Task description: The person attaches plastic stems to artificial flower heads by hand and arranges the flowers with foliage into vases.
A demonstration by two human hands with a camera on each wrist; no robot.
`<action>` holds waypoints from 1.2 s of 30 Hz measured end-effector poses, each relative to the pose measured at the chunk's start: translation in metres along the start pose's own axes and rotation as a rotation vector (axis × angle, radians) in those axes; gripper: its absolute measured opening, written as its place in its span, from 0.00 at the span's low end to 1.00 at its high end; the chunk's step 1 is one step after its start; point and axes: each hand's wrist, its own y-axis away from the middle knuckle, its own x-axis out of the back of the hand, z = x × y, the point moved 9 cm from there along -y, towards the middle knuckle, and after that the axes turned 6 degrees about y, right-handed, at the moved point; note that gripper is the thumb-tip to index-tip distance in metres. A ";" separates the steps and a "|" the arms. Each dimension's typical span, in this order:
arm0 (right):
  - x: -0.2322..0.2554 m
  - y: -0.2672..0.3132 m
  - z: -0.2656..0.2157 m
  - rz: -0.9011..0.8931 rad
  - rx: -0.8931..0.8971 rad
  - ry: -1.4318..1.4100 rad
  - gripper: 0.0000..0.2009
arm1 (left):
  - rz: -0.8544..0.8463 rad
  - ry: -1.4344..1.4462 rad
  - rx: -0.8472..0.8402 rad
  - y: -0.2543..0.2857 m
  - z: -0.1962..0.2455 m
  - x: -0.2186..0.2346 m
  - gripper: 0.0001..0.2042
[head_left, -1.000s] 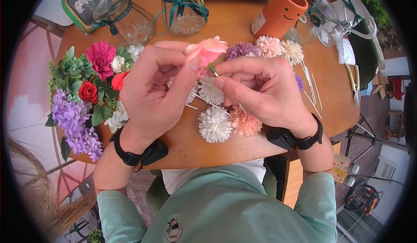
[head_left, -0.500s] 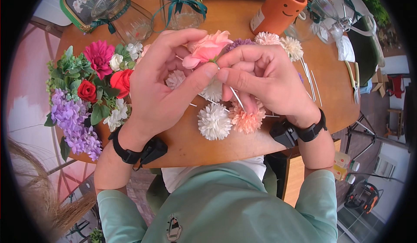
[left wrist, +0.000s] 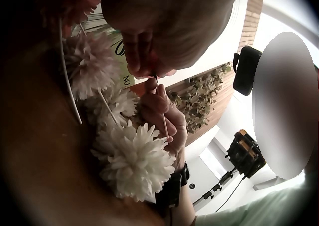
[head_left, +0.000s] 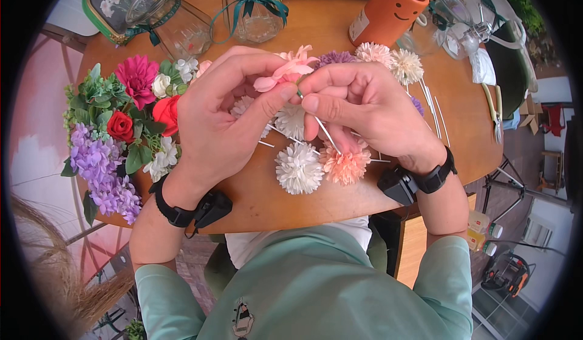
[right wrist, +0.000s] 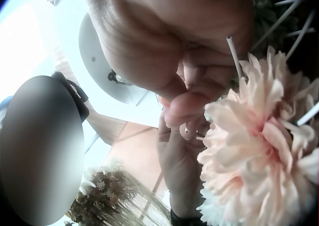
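Observation:
In the head view, a pink artificial flower (head_left: 285, 75) is held by my left hand (head_left: 228, 109), thumb and fingers around its base. My right hand (head_left: 370, 109) pinches a thin white stick (head_left: 328, 136) just below the flower's short green stem. The stick slants down to the right, its lower end over a peach pompom flower (head_left: 347, 165). Fingertips of both hands meet at the joint and partly hide it. Beside the peach flower lies a white pompom flower (head_left: 300, 168); more white blooms show between the hands.
Left on the table (head_left: 273, 209) lie red, magenta and purple flowers with leaves (head_left: 100, 157). Glass vases (head_left: 252, 18) with teal ribbons and an orange smiling pot (head_left: 388, 12) stand behind. White sticks (head_left: 434, 110) and pliers (head_left: 495, 112) lie at the right.
The pink flower has tipped over to the left. The white stick, mostly hidden a second ago, now shows below the right fingers. Both hands have drawn together at the flower's base.

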 end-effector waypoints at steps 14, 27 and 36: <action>0.007 0.005 -0.012 0.057 0.054 0.079 0.07 | -0.001 -0.299 -0.187 -0.003 0.023 -0.003 0.12; 0.029 0.028 -0.026 0.259 0.020 0.324 0.05 | -0.108 -0.758 -0.018 -0.012 0.010 0.010 0.17; 0.032 0.028 -0.032 0.276 0.141 0.892 0.10 | -0.129 -0.846 0.098 -0.008 -0.017 0.013 0.08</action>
